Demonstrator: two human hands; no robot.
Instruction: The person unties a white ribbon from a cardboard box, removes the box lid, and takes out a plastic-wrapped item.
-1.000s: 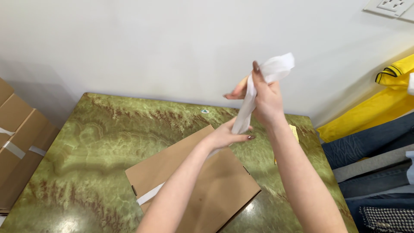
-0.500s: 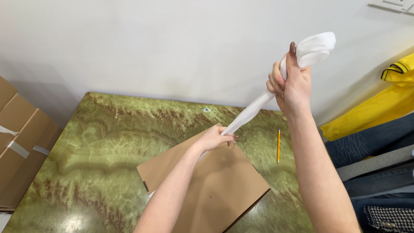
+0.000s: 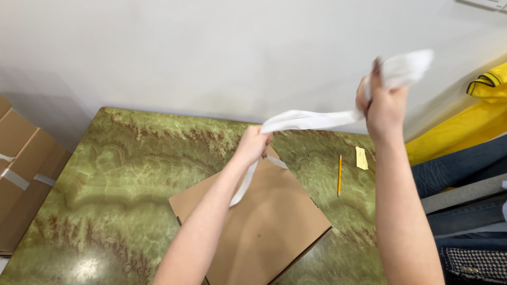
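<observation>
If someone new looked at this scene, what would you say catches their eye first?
Most striking is the long white cloth, stretched in the air between the raised right hand and the lower left hand, its loose end hanging down. Beneath it lies a flat brown cardboard sheet on the glossy green marbled table. A yellow pencil and a small yellow note lie to the right.

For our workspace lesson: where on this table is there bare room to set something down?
Bare: the green table's left half, between wall and cardboard sheet. Small patch right of the pencil and yellow note. Crowded: the centre, under both hands and white strip.
</observation>
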